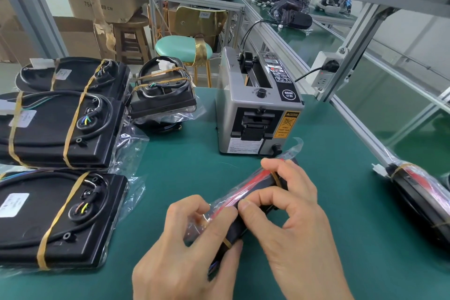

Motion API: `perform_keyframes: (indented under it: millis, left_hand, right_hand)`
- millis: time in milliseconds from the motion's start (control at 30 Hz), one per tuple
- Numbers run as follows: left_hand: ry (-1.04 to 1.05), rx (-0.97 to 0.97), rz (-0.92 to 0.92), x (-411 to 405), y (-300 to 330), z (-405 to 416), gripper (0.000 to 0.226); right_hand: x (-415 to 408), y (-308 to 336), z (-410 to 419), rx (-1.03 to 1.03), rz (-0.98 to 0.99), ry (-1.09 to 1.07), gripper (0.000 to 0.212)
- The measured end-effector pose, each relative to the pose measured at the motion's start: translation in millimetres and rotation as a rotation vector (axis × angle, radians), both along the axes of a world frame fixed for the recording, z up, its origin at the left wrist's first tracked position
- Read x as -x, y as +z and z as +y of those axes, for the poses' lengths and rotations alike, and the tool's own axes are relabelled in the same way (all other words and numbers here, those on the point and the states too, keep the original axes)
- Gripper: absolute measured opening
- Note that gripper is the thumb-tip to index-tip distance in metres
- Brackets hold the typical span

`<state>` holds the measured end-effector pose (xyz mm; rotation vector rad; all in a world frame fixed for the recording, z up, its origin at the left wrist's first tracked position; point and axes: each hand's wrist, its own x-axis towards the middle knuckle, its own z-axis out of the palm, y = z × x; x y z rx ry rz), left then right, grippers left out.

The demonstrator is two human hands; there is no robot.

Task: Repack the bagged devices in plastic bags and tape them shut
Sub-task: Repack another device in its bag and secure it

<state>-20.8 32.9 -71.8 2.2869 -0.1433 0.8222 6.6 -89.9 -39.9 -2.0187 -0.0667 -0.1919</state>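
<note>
- A black device [246,204] in a clear bag [207,217] is held on its edge, near the front of the green bench [316,202], so the bag's loose flap can be folded flat along it.
- The flap is pinched by the left hand [187,248]; its grip is closed on the bag.
- The device is gripped and steadied by the right hand [292,214], thumb pressed on the fold.
- The tape machine [258,102] is kept just behind, probably so tape can be reached quickly.
- More banded devices [58,126] are stacked on the left, and one [418,200] lies at the right.
</note>
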Motion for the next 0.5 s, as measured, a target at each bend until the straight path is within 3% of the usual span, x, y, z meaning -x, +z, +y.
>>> perform_keyframes:
  millis: [200, 400, 500]
  left_hand:
    - [0.048, 0.121, -0.034, -2.4, 0.6, 0.5, 0.036]
    - [0.073, 0.093, -0.029, -1.8, 2.5, 1.0, 0.036]
    - [0.080, 0.080, -0.030, -1.0, 2.8, 0.8, 0.036]
  right_hand:
    - [-2.8, 4.7, -3.6, -0.125, 0.035, 0.051, 0.015]
    - [-6.5, 3.9, -4.4, 0.005, 0.038, 0.101, 0.020]
    - [-6.6, 5.2, -2.6, 0.016, 0.040, 0.092, 0.010]
